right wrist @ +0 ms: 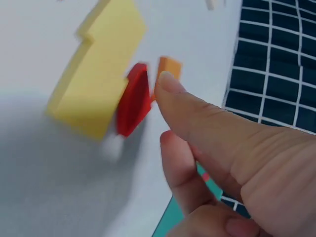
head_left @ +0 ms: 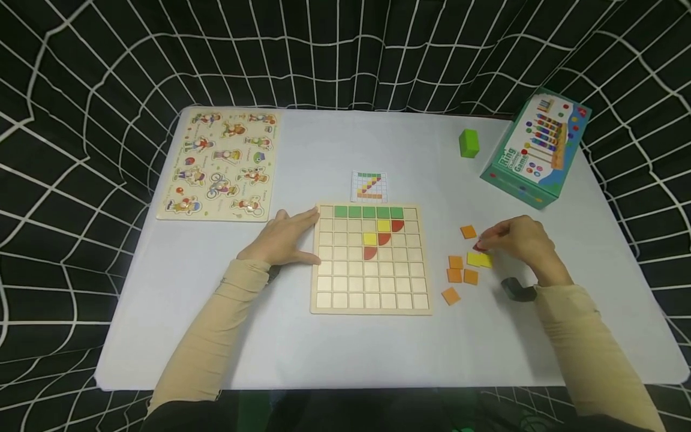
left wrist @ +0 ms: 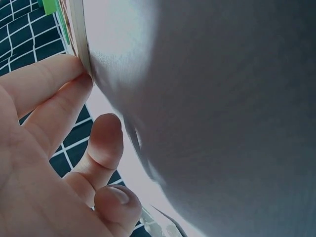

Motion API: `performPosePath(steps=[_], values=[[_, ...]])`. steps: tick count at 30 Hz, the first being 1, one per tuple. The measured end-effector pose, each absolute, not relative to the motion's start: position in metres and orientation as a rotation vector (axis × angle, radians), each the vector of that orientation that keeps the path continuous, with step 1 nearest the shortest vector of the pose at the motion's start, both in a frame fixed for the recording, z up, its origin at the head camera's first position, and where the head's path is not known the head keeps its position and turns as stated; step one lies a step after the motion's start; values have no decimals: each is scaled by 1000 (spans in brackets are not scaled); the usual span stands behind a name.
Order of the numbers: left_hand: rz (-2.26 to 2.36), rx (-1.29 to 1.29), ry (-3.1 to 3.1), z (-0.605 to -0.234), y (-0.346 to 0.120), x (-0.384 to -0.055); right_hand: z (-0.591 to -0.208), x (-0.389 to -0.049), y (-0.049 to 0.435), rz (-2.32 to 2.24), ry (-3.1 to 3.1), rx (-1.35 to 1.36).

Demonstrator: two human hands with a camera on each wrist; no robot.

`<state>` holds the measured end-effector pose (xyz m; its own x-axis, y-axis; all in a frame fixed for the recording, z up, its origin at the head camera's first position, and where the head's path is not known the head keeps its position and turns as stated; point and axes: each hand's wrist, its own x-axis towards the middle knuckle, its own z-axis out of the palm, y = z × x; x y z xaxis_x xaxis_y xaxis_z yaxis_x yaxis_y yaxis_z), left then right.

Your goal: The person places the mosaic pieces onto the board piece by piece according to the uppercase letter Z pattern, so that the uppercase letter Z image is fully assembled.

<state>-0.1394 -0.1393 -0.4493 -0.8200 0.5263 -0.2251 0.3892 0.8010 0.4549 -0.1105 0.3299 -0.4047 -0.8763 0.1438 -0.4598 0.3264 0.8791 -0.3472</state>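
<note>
A wooden grid board (head_left: 353, 290) lies at the middle of the table. My left hand (head_left: 283, 239) is spread against its left edge; in the left wrist view fingertips (left wrist: 74, 69) touch the board's side (left wrist: 79, 29). Several green squares (head_left: 369, 212) fill part of its top row, with two yellow squares (head_left: 369, 239) and three red quarter-circles (head_left: 384, 239) stepping down below. Off to the right, my right hand (head_left: 518, 240) reaches over a loose red piece (right wrist: 133, 101) beside yellow tiles (right wrist: 94, 79). In the right wrist view a gap shows between thumb and red piece.
Several orange squares (head_left: 454, 275) lie right of the board. A pattern card (head_left: 369, 187) is just behind it. A picture puzzle (head_left: 221, 165) is at the left, with a green block (head_left: 469, 143) and a game box (head_left: 540, 144) at the back right.
</note>
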Motion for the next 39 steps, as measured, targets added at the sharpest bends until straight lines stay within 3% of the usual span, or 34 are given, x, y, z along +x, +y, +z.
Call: performPosePath(steps=[39], values=[[555, 683, 2646, -449, -138, -139, -390, -104, 340, -456, 2461, 266]])
